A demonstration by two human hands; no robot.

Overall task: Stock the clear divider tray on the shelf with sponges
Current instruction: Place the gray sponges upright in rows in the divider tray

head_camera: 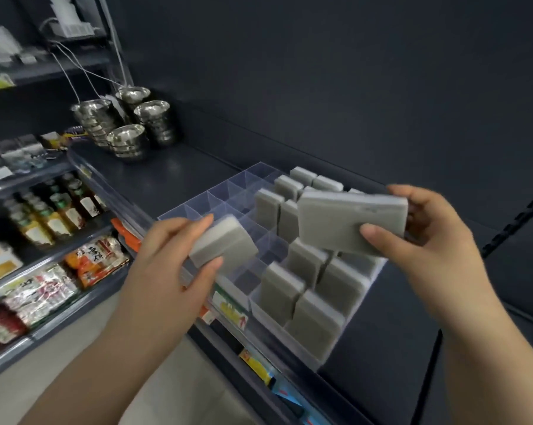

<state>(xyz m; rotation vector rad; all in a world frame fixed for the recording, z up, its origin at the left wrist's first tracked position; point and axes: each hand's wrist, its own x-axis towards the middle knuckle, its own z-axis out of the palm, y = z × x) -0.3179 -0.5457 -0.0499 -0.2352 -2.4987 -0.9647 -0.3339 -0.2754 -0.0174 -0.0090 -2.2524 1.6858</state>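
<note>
A clear divider tray (210, 199) lies on the dark shelf (167, 176), its right-hand compartments filled with several upright grey sponges (282, 291). The left-hand compartments hold nothing. My left hand (173, 259) grips one grey sponge (224, 242) between thumb and fingers above the tray's front left part. My right hand (424, 237) holds a stack of grey sponges (348, 219) flat above the tray's right side, thumb on its front edge.
Stacks of steel bowls (127, 124) stand at the shelf's back left. Lower shelves to the left carry bottles (53, 210) and snack packets (96, 259). Price tags (228, 308) hang on the shelf's front edge. A dark back wall (351, 72) rises behind.
</note>
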